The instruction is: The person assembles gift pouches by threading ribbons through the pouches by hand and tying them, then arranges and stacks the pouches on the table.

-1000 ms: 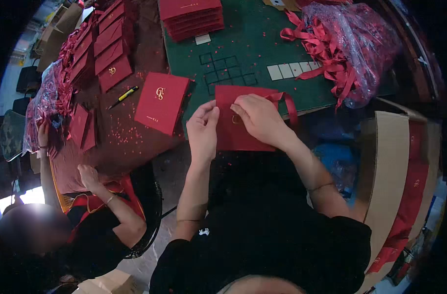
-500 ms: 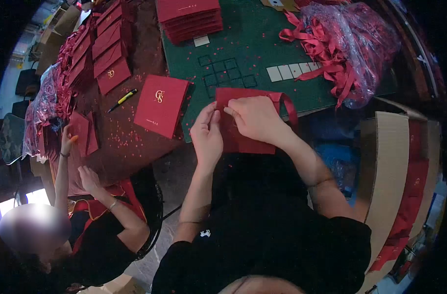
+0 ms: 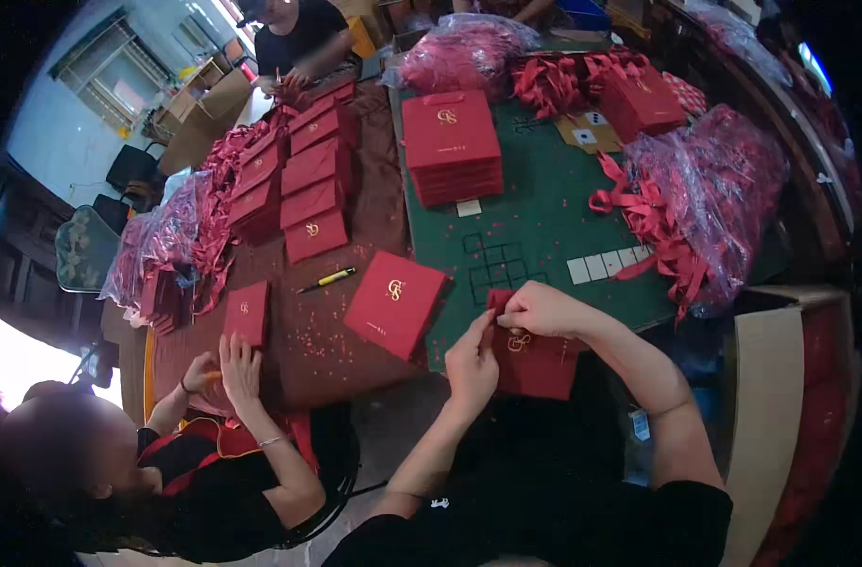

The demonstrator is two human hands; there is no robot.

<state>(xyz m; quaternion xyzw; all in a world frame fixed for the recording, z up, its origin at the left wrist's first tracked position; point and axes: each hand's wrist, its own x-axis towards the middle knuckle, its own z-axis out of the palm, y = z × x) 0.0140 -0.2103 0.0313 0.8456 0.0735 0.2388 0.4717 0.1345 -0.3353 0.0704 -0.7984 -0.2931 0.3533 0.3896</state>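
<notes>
Okay, so the hardest thing to make out is the top of the red bag (image 3: 537,372): the right hand (image 3: 542,310) covers a good bit of it, and the fingertips mostly vanish where the two hands meet. The lower end drops off against the dark shirt (image 3: 554,487), and the far right of the view goes pretty black past the cardboard box (image 3: 766,406). The bag itself is flat, deep red, with a gold monogram (image 3: 519,342) partly showing just below the right fingers and a pretty straight bottom edge. It's at the near edge of the green tabletop (image 3: 568,222), between the hands and slightly tilted. The right fingers are curled in together, pinching at its top edge. The left hand (image 3: 472,367) is at its left side with the fingers bent up toward the top left corner, but I can't tell if they're actually gripping it or only resting there. To the left there's a bigger red folder (image 3: 394,304), then a yellow and black pen (image 3: 327,281), and white cards (image 3: 603,266) lie farther off to the right.
</notes>
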